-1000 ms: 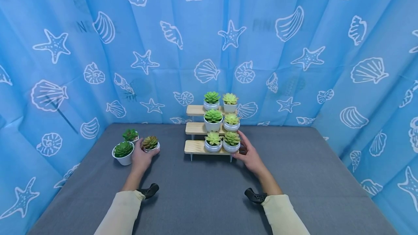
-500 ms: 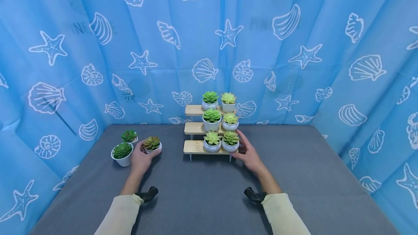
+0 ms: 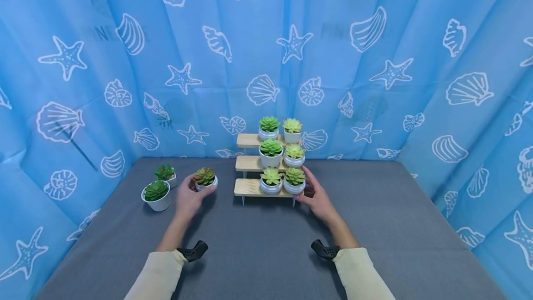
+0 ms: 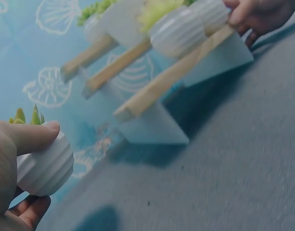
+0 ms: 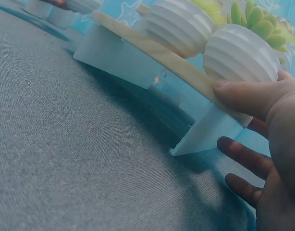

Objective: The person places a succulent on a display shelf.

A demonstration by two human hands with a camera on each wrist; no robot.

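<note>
On the grey table, in front of the shell-print curtain, the three-step wooden stand is carrying six potted succulents. My right hand is resting against its lowest step at the right end, thumb pressing the wood beside a ribbed pot, fingers loosely spread below. My left hand is gripping a small reddish-green succulent pot, seemingly lifted just off the table, left of the stand. Two more pots are sitting further left.

Both arms reach forward in pale sleeves. The left hand has its fingers curled in a grip. The right hand has its thumb pressed flat, fingers spread.
</note>
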